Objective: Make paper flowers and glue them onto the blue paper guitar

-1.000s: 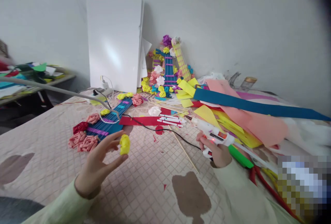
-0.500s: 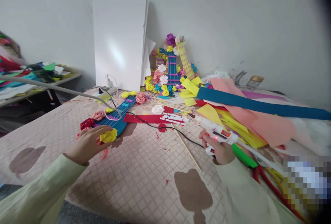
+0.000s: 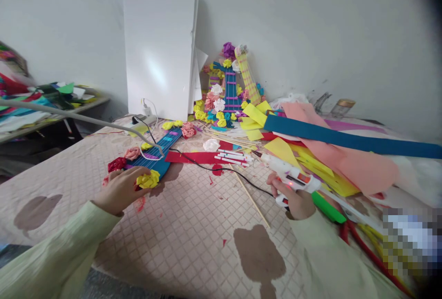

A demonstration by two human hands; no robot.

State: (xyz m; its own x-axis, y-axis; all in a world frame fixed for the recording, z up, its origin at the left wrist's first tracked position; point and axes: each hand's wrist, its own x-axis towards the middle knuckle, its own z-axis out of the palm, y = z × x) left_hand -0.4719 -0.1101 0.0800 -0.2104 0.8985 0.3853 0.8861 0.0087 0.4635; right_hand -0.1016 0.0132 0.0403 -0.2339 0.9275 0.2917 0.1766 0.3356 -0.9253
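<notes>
My left hand is curled at the near end of a blue paper guitar, its thumb and fingers closed about a yellow paper flower. Part of the guitar's lower body and my fingertips are hidden. Red and pink paper flowers sit along the guitar's left edge, and purple strips cross its strings. In my right hand is a white hot glue gun, nozzle pointing left and away from me. A small red light glows on it, and a long glue stick reaches out of its back.
A black cord crosses the table to a power strip. Short white rolled pieces lie on a red strip, near a wooden stick. Coloured paper is heaped right. Flowered paper guitars and white boards lean on the wall.
Very little differs. The view has shifted slightly; my left hand stays at the yellow flower, and the glue gun remains in my right hand.
</notes>
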